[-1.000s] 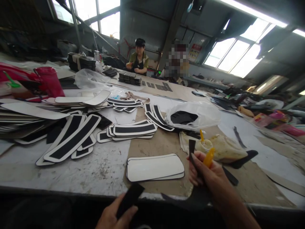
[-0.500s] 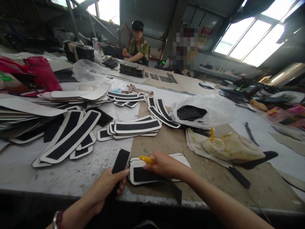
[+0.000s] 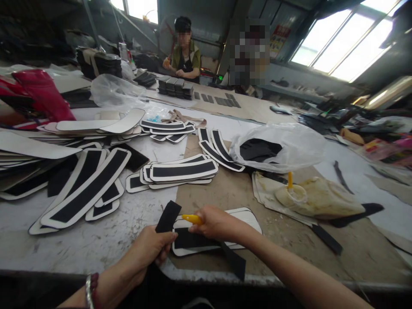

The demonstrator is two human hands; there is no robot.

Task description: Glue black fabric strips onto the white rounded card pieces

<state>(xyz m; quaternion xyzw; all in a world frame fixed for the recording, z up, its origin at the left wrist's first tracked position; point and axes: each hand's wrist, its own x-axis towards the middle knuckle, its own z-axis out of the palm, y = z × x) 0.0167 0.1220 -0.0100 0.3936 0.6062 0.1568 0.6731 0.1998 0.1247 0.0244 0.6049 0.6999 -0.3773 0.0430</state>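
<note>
My left hand [image 3: 154, 245] is closed on a black strip [image 3: 168, 217] whose end sticks up above the fingers. The thumb is at the left end of a white-edged piece [image 3: 179, 251] with a black band, lying on a small stack. My right hand [image 3: 210, 221] is closed round a tool with a yellow handle [image 3: 192, 219], over the middle of this piece. The tool's working end is hidden by the hand. From under my right hand another black strip [image 3: 236, 262] hangs toward the table's front edge.
Curved black-and-white pieces [image 3: 184, 170] lie behind the stack, with more [image 3: 86, 189] at left. A plastic bag [image 3: 299, 148] and a yellowed glue container [image 3: 317, 199] stand right. Across the table is a person [image 3: 185, 56].
The view has shifted slightly. The black strip in my left hand now leans further right, nearer the yellow handle. Both hands keep their hold.
</note>
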